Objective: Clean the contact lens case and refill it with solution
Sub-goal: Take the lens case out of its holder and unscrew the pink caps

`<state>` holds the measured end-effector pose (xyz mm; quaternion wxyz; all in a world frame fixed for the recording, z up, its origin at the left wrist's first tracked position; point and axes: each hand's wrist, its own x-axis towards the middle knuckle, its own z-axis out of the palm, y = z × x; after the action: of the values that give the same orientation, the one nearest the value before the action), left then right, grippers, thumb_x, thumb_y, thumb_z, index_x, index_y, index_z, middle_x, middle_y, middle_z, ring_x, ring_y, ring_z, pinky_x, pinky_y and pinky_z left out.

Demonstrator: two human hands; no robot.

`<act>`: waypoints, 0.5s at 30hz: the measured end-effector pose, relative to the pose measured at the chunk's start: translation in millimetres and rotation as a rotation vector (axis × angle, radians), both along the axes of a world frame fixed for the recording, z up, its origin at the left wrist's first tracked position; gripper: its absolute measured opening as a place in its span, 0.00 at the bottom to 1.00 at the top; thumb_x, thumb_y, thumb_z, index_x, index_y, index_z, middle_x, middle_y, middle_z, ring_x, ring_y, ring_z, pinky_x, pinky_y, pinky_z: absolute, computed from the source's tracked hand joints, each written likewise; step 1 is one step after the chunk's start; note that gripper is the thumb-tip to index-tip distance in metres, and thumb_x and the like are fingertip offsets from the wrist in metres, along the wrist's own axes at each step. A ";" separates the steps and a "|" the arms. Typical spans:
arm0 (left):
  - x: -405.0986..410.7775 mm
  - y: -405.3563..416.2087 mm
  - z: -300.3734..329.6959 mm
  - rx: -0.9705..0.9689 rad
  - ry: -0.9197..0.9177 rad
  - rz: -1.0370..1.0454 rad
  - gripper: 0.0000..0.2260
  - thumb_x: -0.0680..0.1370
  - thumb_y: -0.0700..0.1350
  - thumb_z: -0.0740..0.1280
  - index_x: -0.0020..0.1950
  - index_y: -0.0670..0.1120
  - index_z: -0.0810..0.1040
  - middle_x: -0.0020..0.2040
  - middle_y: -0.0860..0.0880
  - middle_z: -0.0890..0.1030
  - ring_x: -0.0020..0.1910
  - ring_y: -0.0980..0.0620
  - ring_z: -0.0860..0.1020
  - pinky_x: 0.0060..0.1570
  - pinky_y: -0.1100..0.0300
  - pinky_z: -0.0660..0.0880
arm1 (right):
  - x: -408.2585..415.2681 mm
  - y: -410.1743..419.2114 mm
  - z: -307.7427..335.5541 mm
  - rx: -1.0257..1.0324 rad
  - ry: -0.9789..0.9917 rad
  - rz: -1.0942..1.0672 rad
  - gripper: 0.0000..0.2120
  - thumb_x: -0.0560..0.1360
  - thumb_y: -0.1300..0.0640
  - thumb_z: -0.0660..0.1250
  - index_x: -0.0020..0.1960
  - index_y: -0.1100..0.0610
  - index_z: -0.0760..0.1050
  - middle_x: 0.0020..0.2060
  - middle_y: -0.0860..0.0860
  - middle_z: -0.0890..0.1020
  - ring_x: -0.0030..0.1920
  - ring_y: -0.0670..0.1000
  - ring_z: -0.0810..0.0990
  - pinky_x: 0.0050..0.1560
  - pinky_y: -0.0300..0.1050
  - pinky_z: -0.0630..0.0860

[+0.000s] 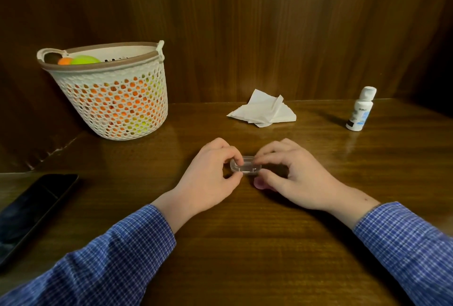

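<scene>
A small clear contact lens case [244, 166] sits at the centre of the wooden surface [245, 244], pinched at its left end by the left hand [210, 178] and at its right end by the right hand [294, 178]. A crumpled tissue [264, 109] lies at twelve o'clock, a capped white solution bottle [360, 112] at two o'clock, a perforated basket [115, 100] at ten o'clock, and a dark phone [31, 210] at eight o'clock.

Left arm: reaching forward from the lower left in a blue checked sleeve [110, 251], wrist bare.
Left hand [210, 178]: curling its fingers, thumb and forefinger pinching the left end of the clear case [244, 168].
Right arm: coming in from the lower right, sleeve ending at the wrist.
Right hand [294, 178]: arching over, fingertips [259, 158] gripping the case's right end.
</scene>
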<state>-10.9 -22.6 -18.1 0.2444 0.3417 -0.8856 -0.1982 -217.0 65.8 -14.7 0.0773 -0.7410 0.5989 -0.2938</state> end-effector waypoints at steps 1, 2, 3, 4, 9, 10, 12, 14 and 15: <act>0.3 0.0 0.1 0.001 0.003 0.000 0.08 0.78 0.47 0.74 0.55 0.58 0.82 0.56 0.60 0.75 0.56 0.59 0.75 0.56 0.66 0.75 | 0.7 -0.2 -0.3 0.018 0.021 0.015 0.13 0.77 0.45 0.68 0.59 0.44 0.84 0.55 0.35 0.79 0.58 0.40 0.75 0.59 0.43 0.75; 0.5 0.2 0.3 0.002 0.009 -0.002 0.08 0.78 0.47 0.73 0.55 0.57 0.82 0.56 0.60 0.75 0.56 0.59 0.75 0.57 0.65 0.76 | 0.6 0.1 -1.0 0.034 0.023 0.030 0.14 0.77 0.45 0.68 0.60 0.45 0.84 0.56 0.36 0.79 0.58 0.41 0.75 0.60 0.45 0.76; 0.6 0.4 0.4 0.004 0.017 -0.006 0.08 0.79 0.47 0.73 0.56 0.57 0.82 0.56 0.60 0.76 0.56 0.59 0.76 0.58 0.63 0.76 | 0.1 0.5 -1.7 0.044 0.012 0.042 0.14 0.77 0.45 0.67 0.60 0.46 0.84 0.56 0.37 0.79 0.59 0.41 0.76 0.61 0.47 0.76; 0.7 0.7 0.5 0.007 0.024 -0.009 0.08 0.79 0.47 0.72 0.56 0.57 0.83 0.55 0.60 0.76 0.56 0.59 0.76 0.59 0.62 0.77 | -0.3 0.9 -2.0 0.050 -0.002 0.048 0.15 0.77 0.44 0.67 0.60 0.46 0.85 0.57 0.37 0.79 0.58 0.40 0.77 0.61 0.47 0.77; 0.6 1.6 2.1 0.008 0.017 -0.006 0.07 0.80 0.47 0.72 0.57 0.56 0.83 0.55 0.60 0.76 0.56 0.59 0.76 0.60 0.60 0.78 | 0.5 1.2 -1.6 0.053 -0.021 0.047 0.17 0.76 0.44 0.67 0.59 0.48 0.85 0.56 0.37 0.78 0.58 0.40 0.78 0.60 0.45 0.79; 0.4 1.7 2.5 0.005 0.015 -0.004 0.07 0.80 0.47 0.72 0.57 0.56 0.83 0.56 0.60 0.76 0.57 0.59 0.76 0.61 0.59 0.78 | 0.4 0.9 -1.5 0.054 -0.020 0.048 0.16 0.76 0.44 0.67 0.59 0.48 0.85 0.56 0.36 0.78 0.57 0.40 0.78 0.59 0.44 0.79; 0.0 1.9 2.9 0.002 0.013 0.000 0.07 0.79 0.47 0.72 0.57 0.56 0.84 0.56 0.59 0.76 0.57 0.58 0.76 0.61 0.58 0.78 | -0.1 0.3 -1.0 0.065 -0.025 0.049 0.14 0.77 0.46 0.69 0.59 0.48 0.85 0.56 0.36 0.78 0.58 0.40 0.78 0.59 0.44 0.79; -0.1 2.1 3.1 -0.003 0.013 0.005 0.07 0.79 0.47 0.72 0.57 0.55 0.84 0.56 0.59 0.76 0.57 0.58 0.76 0.61 0.57 0.78 | 0.1 -0.2 -0.8 0.077 -0.031 0.051 0.13 0.77 0.47 0.70 0.59 0.48 0.85 0.56 0.36 0.78 0.58 0.40 0.78 0.59 0.43 0.79; -0.1 2.2 3.3 -0.007 0.011 0.007 0.08 0.79 0.47 0.72 0.57 0.55 0.84 0.56 0.58 0.77 0.57 0.57 0.76 0.61 0.57 0.78 | 0.2 -0.7 -0.8 0.076 -0.031 0.052 0.13 0.77 0.47 0.70 0.59 0.48 0.85 0.56 0.36 0.78 0.58 0.40 0.78 0.59 0.43 0.79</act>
<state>-11.0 -20.4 -14.8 0.2510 0.3430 -0.8837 -0.1962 -216.8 65.1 -15.6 0.1223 -0.7483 0.5888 -0.2800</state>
